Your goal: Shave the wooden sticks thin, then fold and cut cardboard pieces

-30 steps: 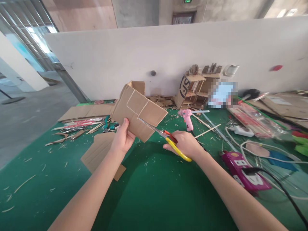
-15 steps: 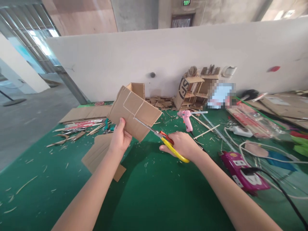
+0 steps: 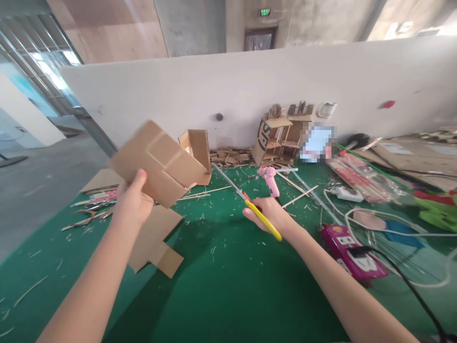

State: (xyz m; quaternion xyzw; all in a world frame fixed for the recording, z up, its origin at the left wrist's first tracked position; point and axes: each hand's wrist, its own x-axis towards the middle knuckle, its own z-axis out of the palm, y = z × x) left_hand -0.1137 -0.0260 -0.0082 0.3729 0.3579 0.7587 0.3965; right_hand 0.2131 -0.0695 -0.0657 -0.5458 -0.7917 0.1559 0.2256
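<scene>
My left hand [image 3: 134, 202] grips the lower edge of a brown cardboard sheet [image 3: 157, 162], thumb on its face. Pale lines marking a rectangle cross the sheet, and a slit runs in from its right side. In my right hand [image 3: 269, 216] is a pair of scissors [image 3: 262, 219] with yellow and red handles. Their blades look closed, point up and left, and stand apart from the sheet. Below my left hand, another cut cardboard piece [image 3: 157, 233] lies on the green table. A pink glue gun [image 3: 270, 178] stands just beyond my right hand.
Behind the sheet stands a folded cardboard piece [image 3: 200, 150]. A small cardboard shelf [image 3: 273, 138] and a blurred-out screen [image 3: 317, 143] are near the white partition [image 3: 178, 90]. To the right lie a purple power strip [image 3: 352, 252] and cables. Wood slivers are scattered over the green table [image 3: 228, 295].
My left hand has carried the cardboard sheet left, away from the scissors. The blades, earlier in the sheet, are now out of it. The view has shifted slightly.
</scene>
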